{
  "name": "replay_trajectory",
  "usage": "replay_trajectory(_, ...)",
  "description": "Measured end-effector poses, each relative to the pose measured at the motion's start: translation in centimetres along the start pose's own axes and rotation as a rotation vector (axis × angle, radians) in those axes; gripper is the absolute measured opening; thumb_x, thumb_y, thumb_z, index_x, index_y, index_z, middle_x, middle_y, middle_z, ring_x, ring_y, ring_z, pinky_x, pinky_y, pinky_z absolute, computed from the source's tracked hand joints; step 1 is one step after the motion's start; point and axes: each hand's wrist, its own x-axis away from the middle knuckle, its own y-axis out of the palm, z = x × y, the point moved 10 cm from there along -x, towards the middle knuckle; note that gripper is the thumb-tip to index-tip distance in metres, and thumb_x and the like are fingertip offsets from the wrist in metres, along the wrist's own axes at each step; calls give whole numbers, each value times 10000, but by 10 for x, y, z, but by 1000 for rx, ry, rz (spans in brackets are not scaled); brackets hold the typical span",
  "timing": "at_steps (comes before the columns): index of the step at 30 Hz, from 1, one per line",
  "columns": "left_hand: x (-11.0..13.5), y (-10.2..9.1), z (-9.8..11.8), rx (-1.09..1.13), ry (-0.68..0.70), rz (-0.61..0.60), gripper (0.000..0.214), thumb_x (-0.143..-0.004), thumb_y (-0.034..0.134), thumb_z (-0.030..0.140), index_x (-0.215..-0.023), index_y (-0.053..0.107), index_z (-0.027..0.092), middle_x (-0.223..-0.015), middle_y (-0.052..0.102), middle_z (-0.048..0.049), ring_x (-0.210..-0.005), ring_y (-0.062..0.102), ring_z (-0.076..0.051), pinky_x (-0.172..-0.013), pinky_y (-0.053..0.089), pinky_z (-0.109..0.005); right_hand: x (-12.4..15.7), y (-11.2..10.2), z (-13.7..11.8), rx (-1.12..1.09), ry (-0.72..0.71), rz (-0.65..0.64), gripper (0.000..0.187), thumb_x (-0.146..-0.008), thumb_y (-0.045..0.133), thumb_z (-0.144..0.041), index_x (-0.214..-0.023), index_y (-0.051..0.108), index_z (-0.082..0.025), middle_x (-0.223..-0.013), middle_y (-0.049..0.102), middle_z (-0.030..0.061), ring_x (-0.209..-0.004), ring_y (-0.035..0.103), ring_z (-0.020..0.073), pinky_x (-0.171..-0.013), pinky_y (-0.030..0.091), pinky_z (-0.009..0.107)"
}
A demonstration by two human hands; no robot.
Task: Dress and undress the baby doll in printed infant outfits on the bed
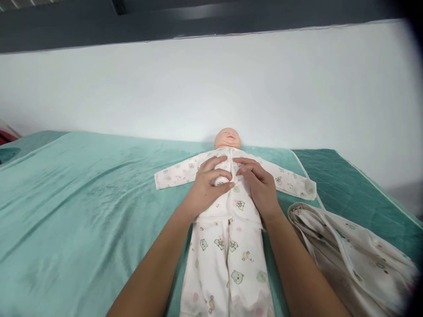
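A baby doll (228,138) lies on its back, dressed in a white print jacket (240,205) and matching trousers (211,268). Both jacket sleeves stretch out to the sides. At the jacket's front seam, my left hand (209,182) has thumb and forefinger drawn close on the cloth, the other fingers resting across the chest. Opposite it, my right hand (262,185) bends its fingers and thumb against the same seam. The two hands are a small gap apart. What lies under the right fingertips is partly hidden.
A crumpled white print cloth (350,251) lies to the right of the doll, beside my right forearm. Beneath everything spreads a light green blanket (82,220), with a darker green quilted cover (350,187) at the right. A white wall (185,88) rises behind the doll's head.
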Motion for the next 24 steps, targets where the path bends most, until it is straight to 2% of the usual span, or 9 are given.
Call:
replay_trajectory(3, 1, 0, 4, -7, 37, 2, 55, -872, 667, 271, -878, 722, 270, -1488, 486, 15, -1463, 322, -252, -1214, 310, -477, 0, -1, 2, -26, 10, 7, 200, -916, 572, -275, -743, 664, -235, -1167, 688, 10, -1172, 584, 219, -1069, 378, 399)
replay_trajectory(6, 2, 3, 10, -37, 86, -53, 123, -904, 625, 271, -906, 747, 287, -1501, 476, 22, -1478, 296, -254, -1203, 331, -480, 0, -1, 5, -27, 40, -3, 206, -911, 564, -289, -734, 651, -229, -1170, 687, 16, -1155, 590, 228, -1064, 382, 404)
replay_trajectory(11, 5, 8, 15, -200, 147, -140, 189, -929, 598, 329, -1029, 758, 331, -1565, 394, 48, -1517, 207, -257, -1251, 219, -498, -3, 0, 6, -28, 52, -13, 185, -913, 565, -341, -778, 622, -228, -1203, 661, 33, -1176, 571, 222, -1062, 373, 397)
replay_trajectory(15, 10, 18, 20, -344, 221, -236, 271, -949, 552, 408, -1165, 712, 368, -1627, 280, 55, -1537, 128, -280, -1253, 114, -568, -6, 5, 9, 133, 127, -60, 193, -816, 692, -380, -790, 579, -226, -1314, 593, 37, -1276, 494, 236, -1107, 311, 417)
replay_trajectory(17, 11, 20, 22, -380, 239, -246, 275, -961, 525, 416, -1167, 700, 370, -1625, 284, 55, -1536, 137, -275, -1251, 73, -586, -6, 6, 11, 169, 160, -55, 201, -792, 711, -362, -767, 570, -222, -1329, 583, 32, -1286, 487, 236, -1117, 296, 417)
replay_trajectory(19, 10, 19, 21, -376, 218, -216, 251, -956, 537, 392, -1157, 685, 361, -1606, 328, 45, -1525, 181, -260, -1250, 67, -585, -5, 6, 15, 111, 188, -37, 194, -800, 699, -358, -742, 578, -217, -1330, 591, 22, -1266, 508, 235, -1113, 305, 407)
replay_trajectory(21, 8, 15, 20, -343, 183, -173, 208, -938, 571, 360, -1123, 662, 333, -1582, 372, 27, -1506, 239, -243, -1251, 83, -578, -5, 2, 25, -40, 235, 2, 200, -801, 692, -366, -731, 584, -213, -1301, 617, 20, -1209, 551, 237, -1070, 365, 393)
replay_trajectory(24, 8, 9, 19, -258, 141, -103, 97, -917, 599, 331, -992, 607, 270, -1552, 418, -5, -1473, 312, -226, -1246, 147, -555, -3, -29, 52, -222, 308, 187, 227, -805, 650, -420, -744, 587, -211, -1030, 694, 38, -978, 632, 235, -878, 489, 374)
